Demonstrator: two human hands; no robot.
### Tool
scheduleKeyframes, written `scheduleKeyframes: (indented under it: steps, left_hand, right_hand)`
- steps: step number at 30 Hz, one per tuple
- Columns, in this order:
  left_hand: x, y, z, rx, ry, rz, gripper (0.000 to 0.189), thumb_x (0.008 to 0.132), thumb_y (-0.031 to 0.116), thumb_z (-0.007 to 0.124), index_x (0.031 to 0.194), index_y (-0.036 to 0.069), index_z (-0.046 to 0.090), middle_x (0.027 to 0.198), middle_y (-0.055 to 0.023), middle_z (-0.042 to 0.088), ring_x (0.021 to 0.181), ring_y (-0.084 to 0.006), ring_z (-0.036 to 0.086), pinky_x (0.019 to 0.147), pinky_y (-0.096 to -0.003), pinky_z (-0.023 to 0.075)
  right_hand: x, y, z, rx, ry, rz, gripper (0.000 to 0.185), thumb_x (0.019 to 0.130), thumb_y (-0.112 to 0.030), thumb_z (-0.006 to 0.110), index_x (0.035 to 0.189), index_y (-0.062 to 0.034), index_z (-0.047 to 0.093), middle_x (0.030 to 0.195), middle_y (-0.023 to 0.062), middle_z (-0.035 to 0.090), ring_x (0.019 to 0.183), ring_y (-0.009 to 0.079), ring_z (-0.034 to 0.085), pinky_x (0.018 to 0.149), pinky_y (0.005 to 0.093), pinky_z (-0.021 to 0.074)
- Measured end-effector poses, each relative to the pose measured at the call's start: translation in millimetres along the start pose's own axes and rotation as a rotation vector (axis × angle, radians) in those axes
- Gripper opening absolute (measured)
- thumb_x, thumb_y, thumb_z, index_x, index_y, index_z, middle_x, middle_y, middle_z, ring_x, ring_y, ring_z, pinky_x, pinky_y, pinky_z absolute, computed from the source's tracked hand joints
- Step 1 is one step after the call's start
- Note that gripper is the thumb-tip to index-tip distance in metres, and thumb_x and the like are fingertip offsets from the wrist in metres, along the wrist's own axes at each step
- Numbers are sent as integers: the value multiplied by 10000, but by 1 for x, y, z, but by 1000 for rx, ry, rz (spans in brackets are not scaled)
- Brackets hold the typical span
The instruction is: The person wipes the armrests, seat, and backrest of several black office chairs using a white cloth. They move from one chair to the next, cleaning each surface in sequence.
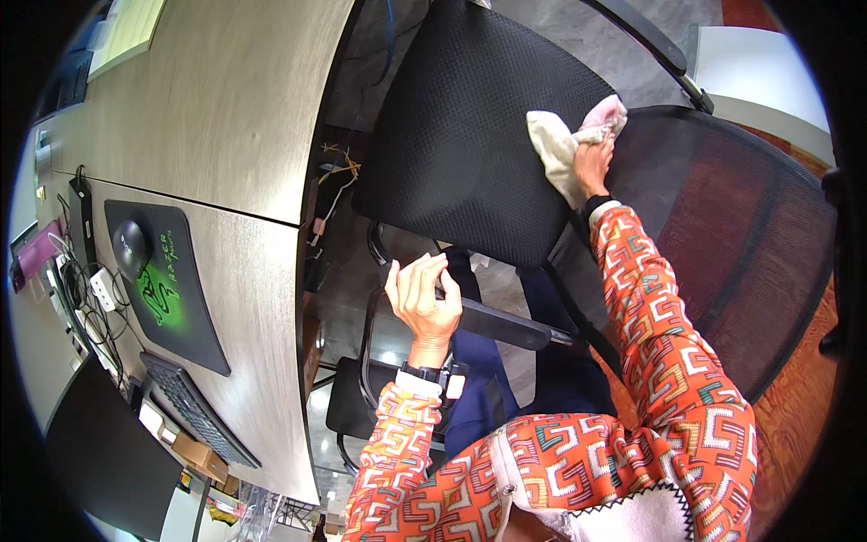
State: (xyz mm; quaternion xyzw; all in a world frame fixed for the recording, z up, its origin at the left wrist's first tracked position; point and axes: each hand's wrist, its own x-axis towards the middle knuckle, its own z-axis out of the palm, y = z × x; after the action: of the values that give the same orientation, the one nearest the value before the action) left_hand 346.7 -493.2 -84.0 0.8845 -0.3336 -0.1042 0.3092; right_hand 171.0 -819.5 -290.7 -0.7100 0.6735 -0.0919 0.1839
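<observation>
A black office chair with a textured seat [467,142] and a mesh backrest [725,237] stands in front of me. My right hand [594,164] presses a white and pink cloth [557,146] onto the seat, near where it meets the backrest. The cloth bunches around my fingers and hides some of them. My left hand [425,296] is at the front end of the chair's near armrest [504,322], fingers spread, with nothing seen in it. Whether its palm touches the armrest is hidden. The far armrest [643,37] runs along the chair's other side.
To the left is a wooden desk [223,88] with a mouse mat [183,291], a mouse [132,247], a keyboard [200,406], tangled cables [85,291] and a dark monitor [108,447]. A second black chair [355,400] stands close to the desk edge. Yellow wires [345,164] hang beneath the desk.
</observation>
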Motion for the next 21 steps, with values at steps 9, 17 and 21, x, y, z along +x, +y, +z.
scheduleKeyframes:
  steps: [9,17,21]
  left_hand:
    - [35,19,1,9,42,-49,178,763,49,670,922,125,700,944,-8,708,945,-200,656,1070,-455,389]
    - [41,19,18,16,91,-95,168,777,79,668,936,130,691,940,-13,704,956,-199,659,1075,-463,388]
    - [51,21,21,49,111,-118,149,792,80,663,925,132,703,934,-34,708,951,-208,665,1057,-468,417]
  right_hand:
    - [-56,-31,-11,-130,-132,170,650,933,-293,499,1490,-12,313,1466,255,388,1339,453,383,1088,584,349]
    - [-104,-27,-3,-300,-332,371,516,906,-275,504,1333,14,466,1287,208,523,1250,407,482,1033,545,417]
    - [-107,-52,-19,-427,-624,521,463,938,-313,516,1258,15,583,1310,173,563,1205,356,531,1018,524,422]
